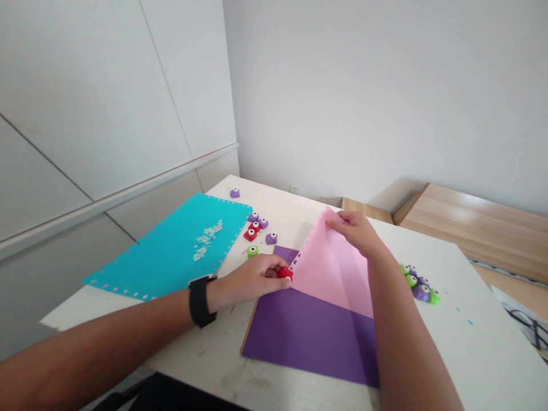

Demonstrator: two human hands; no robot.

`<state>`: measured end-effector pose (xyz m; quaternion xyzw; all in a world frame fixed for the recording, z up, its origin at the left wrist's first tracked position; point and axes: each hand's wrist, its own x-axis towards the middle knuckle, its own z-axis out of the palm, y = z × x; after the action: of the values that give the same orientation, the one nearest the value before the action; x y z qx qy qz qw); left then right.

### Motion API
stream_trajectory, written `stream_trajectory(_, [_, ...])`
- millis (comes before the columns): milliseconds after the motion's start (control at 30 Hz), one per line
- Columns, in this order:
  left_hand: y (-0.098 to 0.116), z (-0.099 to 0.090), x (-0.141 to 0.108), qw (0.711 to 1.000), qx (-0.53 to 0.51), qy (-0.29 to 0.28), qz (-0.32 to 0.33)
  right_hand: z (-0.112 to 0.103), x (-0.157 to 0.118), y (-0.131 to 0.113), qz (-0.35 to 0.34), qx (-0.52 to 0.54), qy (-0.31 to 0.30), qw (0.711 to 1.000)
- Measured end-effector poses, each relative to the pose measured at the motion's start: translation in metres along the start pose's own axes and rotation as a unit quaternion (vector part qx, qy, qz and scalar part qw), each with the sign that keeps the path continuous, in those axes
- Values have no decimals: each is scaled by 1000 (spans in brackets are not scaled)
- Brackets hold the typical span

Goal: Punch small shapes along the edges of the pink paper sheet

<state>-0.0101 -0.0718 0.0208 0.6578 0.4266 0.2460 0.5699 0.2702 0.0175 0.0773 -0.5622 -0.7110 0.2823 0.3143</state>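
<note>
My left hand (268, 275) is closed on a small red craft punch (285, 274), which sits at the left edge of a pink sheet of paper (325, 274). My right hand (353, 228) pinches the sheet's far corner and holds it raised off the table. A row of small punched holes runs along the pink sheet's left edge. Under it lies a purple sheet (312, 337), or a stack topped by one. A green punch (253, 251) and a purple punch (271, 238) stand just beyond my left hand.
On the left lies a blue sheet (171, 245) with punched edges and a pile of white paper bits (208, 238). Red punches (252, 231) stand beside it. More green and purple punches (422, 288) cluster on the right. Wooden furniture (475, 228) stands behind the white table (492, 354).
</note>
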Motion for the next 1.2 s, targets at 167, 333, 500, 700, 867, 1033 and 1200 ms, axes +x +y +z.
stream_trajectory(167, [-2, 3, 0, 998, 52, 18, 3, -1, 1, -3, -11, -4, -2, 1000])
stream_trajectory(333, [-4, 5, 1, 997, 65, 31, 4, 0, 3, -2, -6, -7, -12, 1000])
stream_trajectory(500, [-3, 4, 3, 997, 70, 41, 19, -1, 3, 0, -6, -15, -2, 1000])
stream_trajectory(700, [0, -3, 4, 1000, -8, -23, -2, -3, 2, 0, -1, -21, 8, 1000])
stream_trajectory(867, [5, -8, 1, 999, -23, -24, -21, -9, 2, 3, -17, -40, -6, 999])
stream_trajectory(1033, [4, -17, 0, 999, -50, 22, -2, -17, -1, 10, -22, -45, -13, 999])
stream_trajectory(1200, [2, -34, 1, 996, -14, 88, 25, -16, 1, 16, -18, -62, -10, 998])
